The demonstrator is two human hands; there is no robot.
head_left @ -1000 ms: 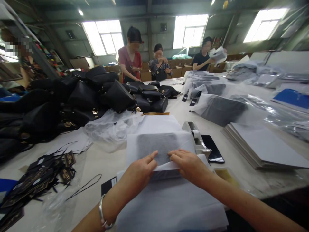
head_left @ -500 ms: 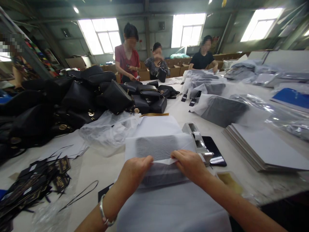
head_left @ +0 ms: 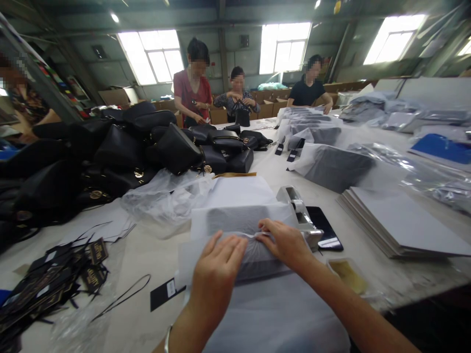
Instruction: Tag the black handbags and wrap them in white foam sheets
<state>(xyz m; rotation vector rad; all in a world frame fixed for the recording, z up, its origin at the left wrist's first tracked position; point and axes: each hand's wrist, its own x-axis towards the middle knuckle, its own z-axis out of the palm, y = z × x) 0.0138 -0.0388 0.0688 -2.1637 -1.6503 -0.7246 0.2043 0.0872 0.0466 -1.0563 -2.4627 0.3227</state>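
In front of me lies a dark item, its shape dimmed under white tissue paper (head_left: 253,262). My right hand (head_left: 285,243) pinches the paper's gathered edge at the top of the bundle, and creases fan out from the pinch. Flat on the left side of the wrapped bundle rests my left hand (head_left: 221,267), fingers stretched out. A black tag (head_left: 162,295) with a white label sticks out left of the bundle. Just beyond my right hand stands a tape dispenser (head_left: 300,213), beside a black phone (head_left: 326,228).
Black handbags (head_left: 110,152) are heaped at the left, above a pile of black tags (head_left: 55,279). Stacked grey-white boards (head_left: 401,223) and a small tray (head_left: 346,274) lie right. Paper-wrapped bags (head_left: 334,164) line the table toward three co-workers; another person stands far left.
My left hand has let go of the paper edge and flattened onto the bundle. My right hand keeps its pinch, and the paper is now bunched there. The black tag is more exposed.
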